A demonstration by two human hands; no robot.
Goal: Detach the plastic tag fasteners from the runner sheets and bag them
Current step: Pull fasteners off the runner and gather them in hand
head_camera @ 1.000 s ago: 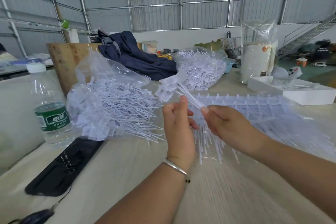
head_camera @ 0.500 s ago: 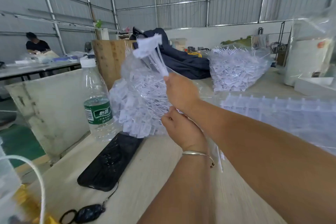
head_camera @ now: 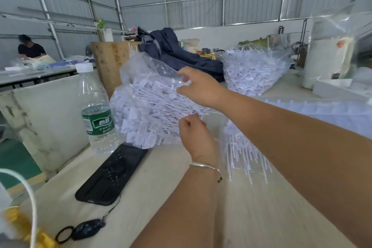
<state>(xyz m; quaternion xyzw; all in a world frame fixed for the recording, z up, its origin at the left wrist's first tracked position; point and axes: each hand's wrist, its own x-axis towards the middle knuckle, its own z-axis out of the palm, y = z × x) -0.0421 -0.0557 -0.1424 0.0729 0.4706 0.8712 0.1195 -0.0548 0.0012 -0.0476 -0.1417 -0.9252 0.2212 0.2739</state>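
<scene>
Lowering since earlier: right hand [head_camera: 201, 88] now empty at bag [head_camera: 145, 78].

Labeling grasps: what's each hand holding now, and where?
Left hand pinches the clear bag at its mouth's lower edge. Right hand holds nothing, fingers loose at the opening.
</scene>
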